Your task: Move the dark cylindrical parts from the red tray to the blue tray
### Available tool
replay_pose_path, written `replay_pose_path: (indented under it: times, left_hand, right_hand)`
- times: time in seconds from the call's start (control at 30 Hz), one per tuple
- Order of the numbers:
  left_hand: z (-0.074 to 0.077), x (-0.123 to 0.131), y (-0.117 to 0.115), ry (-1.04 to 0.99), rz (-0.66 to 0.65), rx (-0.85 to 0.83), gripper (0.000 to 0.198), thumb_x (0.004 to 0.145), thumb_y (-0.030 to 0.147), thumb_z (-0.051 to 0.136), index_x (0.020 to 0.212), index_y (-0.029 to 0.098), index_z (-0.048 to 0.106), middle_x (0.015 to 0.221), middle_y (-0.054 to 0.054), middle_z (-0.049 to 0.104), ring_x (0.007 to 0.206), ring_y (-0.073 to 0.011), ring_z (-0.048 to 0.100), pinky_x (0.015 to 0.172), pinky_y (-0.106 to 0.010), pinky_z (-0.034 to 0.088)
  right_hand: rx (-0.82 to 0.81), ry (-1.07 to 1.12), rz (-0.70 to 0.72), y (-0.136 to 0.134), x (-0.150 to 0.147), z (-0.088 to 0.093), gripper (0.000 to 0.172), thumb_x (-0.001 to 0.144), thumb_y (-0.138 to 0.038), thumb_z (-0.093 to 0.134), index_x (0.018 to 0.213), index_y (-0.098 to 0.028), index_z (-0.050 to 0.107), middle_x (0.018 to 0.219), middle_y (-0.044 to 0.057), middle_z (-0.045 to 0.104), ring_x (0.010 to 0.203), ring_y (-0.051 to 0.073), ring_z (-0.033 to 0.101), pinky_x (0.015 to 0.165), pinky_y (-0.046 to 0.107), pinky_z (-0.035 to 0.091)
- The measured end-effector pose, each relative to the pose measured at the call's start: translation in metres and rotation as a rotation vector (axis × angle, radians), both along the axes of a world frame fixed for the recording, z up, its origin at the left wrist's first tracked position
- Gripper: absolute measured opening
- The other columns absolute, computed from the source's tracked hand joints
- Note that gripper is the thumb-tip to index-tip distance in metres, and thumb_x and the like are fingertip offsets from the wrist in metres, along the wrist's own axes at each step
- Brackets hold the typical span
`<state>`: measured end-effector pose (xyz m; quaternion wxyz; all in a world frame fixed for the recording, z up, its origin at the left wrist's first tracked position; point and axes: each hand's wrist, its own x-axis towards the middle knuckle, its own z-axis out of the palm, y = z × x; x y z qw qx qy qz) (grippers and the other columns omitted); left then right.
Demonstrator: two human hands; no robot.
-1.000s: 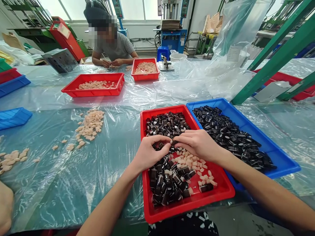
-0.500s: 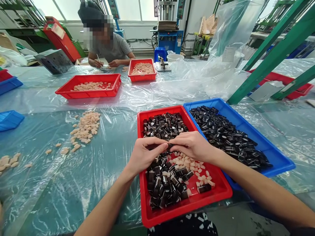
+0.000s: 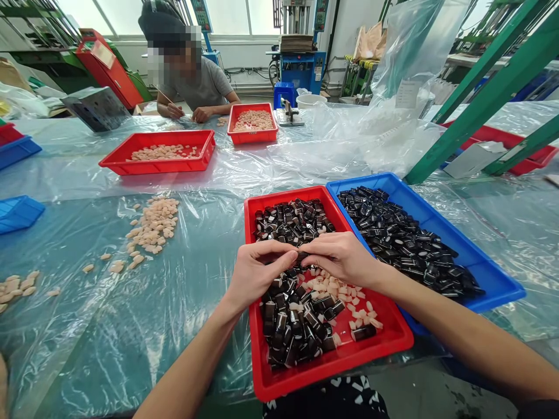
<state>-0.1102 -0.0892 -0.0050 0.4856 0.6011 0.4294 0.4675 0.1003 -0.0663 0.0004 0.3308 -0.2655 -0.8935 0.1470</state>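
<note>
My left hand (image 3: 257, 272) and my right hand (image 3: 343, 256) meet fingertip to fingertip over the near red tray (image 3: 332, 365). Both hands are closed in a pinch on a small dark piece (image 3: 302, 256) held between them. The tray holds several small black pieces (image 3: 290, 224) and a patch of small pale peach pieces (image 3: 345, 294). Right beside it stands a blue tray (image 3: 493, 279) full of the same black pieces (image 3: 404, 238).
Clear plastic sheeting (image 3: 131, 326) covers the table. Loose peach pieces (image 3: 152, 228) lie to the left. Two red trays (image 3: 159, 152) (image 3: 253, 123) of peach pieces stand farther back, where another person (image 3: 187, 75) works. Green frame legs (image 3: 480, 81) rise at the right; blue trays (image 3: 17, 210) sit at the left.
My hands stay pinched together over the red tray, shifting only slightly. The view has turned a little to the right. The other person's hands have moved apart.
</note>
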Motion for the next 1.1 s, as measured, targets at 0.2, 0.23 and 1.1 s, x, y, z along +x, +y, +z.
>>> replay_pose_path:
  times: [0.2,0.23,1.1]
  left_hand:
    - [-0.0015,0.0008,0.0004,-0.079,0.077,0.001,0.007,0.081,0.026,0.073,0.081,0.019,0.077,0.072,-0.001,0.074,0.063,-0.0112,0.067,0.063,-0.021,0.056]
    - [-0.0016,0.0011,0.0001,-0.071,0.080,0.011,0.007,0.081,0.026,0.073,0.082,0.019,0.076,0.072,-0.001,0.073,0.064,-0.0110,0.067,0.063,-0.021,0.055]
    - [0.0035,0.0011,0.0061,0.072,-0.055,-0.117,0.017,0.074,0.028,0.074,0.084,0.015,0.075,0.071,-0.005,0.077,0.064,-0.0184,0.074,0.063,-0.022,0.060]
  right_hand:
    - [-0.105,0.092,-0.065,0.0019,0.0027,-0.0013,0.019,0.093,-0.029,0.061,0.100,-0.017,0.074,0.085,0.005,0.076,0.070,0.014,0.067,0.064,0.026,0.052]
    - [-0.129,0.118,-0.090,0.0029,0.0037,-0.0007,0.017,0.093,-0.027,0.062,0.099,-0.018,0.075,0.085,0.005,0.076,0.070,0.014,0.068,0.065,0.026,0.053]
    - [0.130,-0.048,-0.067,-0.0008,0.0035,0.0045,0.026,0.099,-0.034,0.050,0.101,-0.016,0.070,0.086,0.004,0.075,0.072,0.013,0.066,0.068,0.026,0.051]
